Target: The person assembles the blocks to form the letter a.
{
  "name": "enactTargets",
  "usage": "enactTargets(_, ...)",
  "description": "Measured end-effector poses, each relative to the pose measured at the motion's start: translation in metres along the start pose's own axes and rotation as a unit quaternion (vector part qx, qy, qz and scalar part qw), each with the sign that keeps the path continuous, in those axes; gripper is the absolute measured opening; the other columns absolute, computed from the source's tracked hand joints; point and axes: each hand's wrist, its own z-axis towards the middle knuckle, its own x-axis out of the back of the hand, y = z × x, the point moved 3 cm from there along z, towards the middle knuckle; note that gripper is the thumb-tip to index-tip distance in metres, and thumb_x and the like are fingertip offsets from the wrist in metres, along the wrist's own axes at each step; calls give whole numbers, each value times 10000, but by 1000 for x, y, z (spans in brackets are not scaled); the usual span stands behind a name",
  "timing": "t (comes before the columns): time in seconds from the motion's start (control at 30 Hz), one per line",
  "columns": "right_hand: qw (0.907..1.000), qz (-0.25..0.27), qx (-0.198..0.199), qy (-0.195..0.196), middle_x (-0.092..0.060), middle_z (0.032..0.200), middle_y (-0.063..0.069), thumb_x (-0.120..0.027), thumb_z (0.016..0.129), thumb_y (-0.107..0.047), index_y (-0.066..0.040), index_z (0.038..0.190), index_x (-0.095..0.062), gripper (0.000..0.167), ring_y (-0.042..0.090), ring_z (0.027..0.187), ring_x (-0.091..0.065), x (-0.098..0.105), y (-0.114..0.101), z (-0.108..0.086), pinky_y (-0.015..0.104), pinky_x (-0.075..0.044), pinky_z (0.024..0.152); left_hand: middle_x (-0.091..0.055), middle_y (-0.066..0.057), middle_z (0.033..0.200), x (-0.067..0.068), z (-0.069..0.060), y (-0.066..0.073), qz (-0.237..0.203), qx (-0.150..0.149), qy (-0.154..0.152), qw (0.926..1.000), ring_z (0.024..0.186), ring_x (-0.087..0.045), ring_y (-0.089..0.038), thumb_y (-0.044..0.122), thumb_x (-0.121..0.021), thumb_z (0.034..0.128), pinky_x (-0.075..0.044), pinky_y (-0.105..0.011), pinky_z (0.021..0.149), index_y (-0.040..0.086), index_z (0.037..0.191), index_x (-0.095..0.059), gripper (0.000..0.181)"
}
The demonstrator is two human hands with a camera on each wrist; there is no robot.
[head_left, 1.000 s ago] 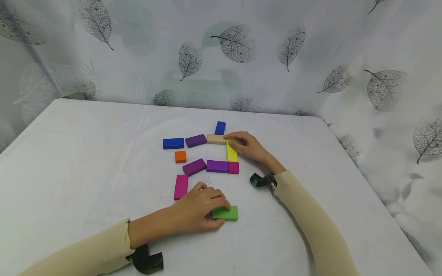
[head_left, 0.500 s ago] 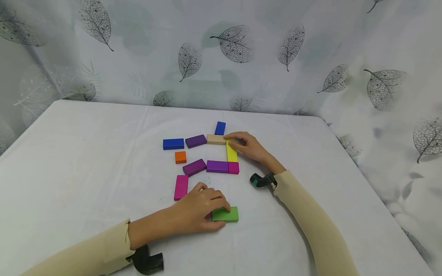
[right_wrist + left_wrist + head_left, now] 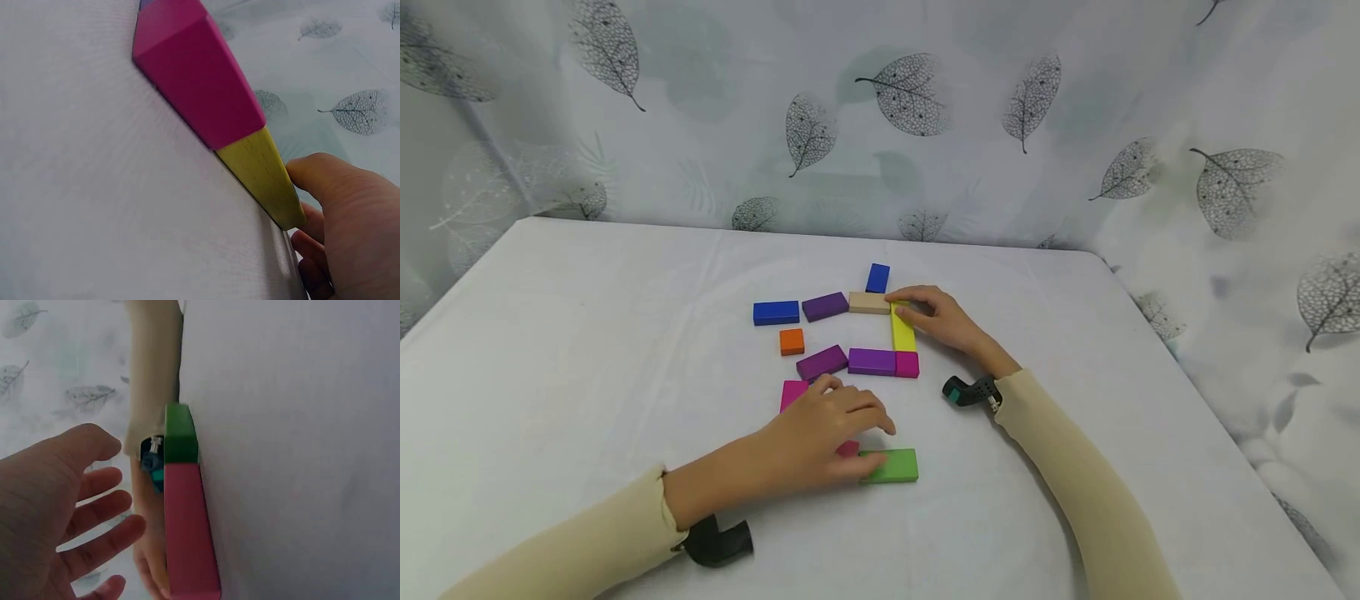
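Green block (image 3: 895,467) lies on the near side of the yellow block (image 3: 903,335), well apart from it, end to end w/ a red block (image 3: 847,448) mostly behind the L hand (image 3: 816,433). L hand's fingers are spread, pinching nothing. Farther up, near-L of the yellow block: a pink block (image 3: 793,393), partly hidden, then a tilted plum block (image 3: 822,362). At yellow's near end: magenta block (image 3: 907,364) touching it, violet block (image 3: 871,362) beside that. Orange block (image 3: 792,342) sits alone, well L of yellow. R hand (image 3: 946,318) is at yellow's far end, thumb against it, index reaching a beige block (image 3: 868,303); pinch or mere touch, can't tell. Far-L of yellow: blue block (image 3: 777,313), tilted purple block (image 3: 825,307); a second blue one (image 3: 877,278) lies past the beige.

Layout's prob. part-done: violet-magenta-yellow-beige run looks joined; L side has gaps, orange incl., seemingly left to sort.
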Motion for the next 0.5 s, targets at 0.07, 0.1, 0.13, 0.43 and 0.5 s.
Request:
enactTargets(0.07,10000,12,71,-40,-558,1386,52,-568,990,-204,-146,1305,-628,326,237,1328,-418,-1,0,0,474,-269,1128,-681,64,1010,7,0,-2,142,-112,220,9996,995,-627,-80,290,-715,863,-440,-401,884,180,1018,-698,191)
enactTargets(0.1,9999,21,107,-66,-560,1384,54,-567,990,-200,-142,1304,-628,326,237,1325,-421,-1,0,0,474,-271,1127,-683,63,1000,9,0,-3,227,-160,318,9991,988,-630,-82,277,-718,858,-444,-400,874,176,1007,-701,181)
enactTargets(0.13,9999,24,120,-89,-561,1383,55,-566,990,-199,-142,1304,-629,325,236,1324,-423,-2,0,0,473,-273,1126,-685,61,990,11,0,-4,302,-207,419,9985,981,-633,-84,263,-722,851,-449,-402,866,173,997,-703,172)
enactTargets(0.43,9999,-2,161,16,-574,1367,75,-572,985,-176,-119,1295,-633,321,251,1302,-441,0,-5,-1,475,-297,1107,-695,29,948,34,4,-27,555,-117,856,9947,917,-649,-102,201,-741,834,-462,-422,828,148,979,-711,157)
enactTargets(0.5,9999,-13,116,14,-573,1369,72,-572,986,-178,-121,1299,-631,323,249,1303,-438,0,-4,-1,473,-298,1107,-694,9,944,39,5,-35,568,-88,952,9938,905,-652,-122,175,-742,829,-459,-437,824,135,973,-713,152)
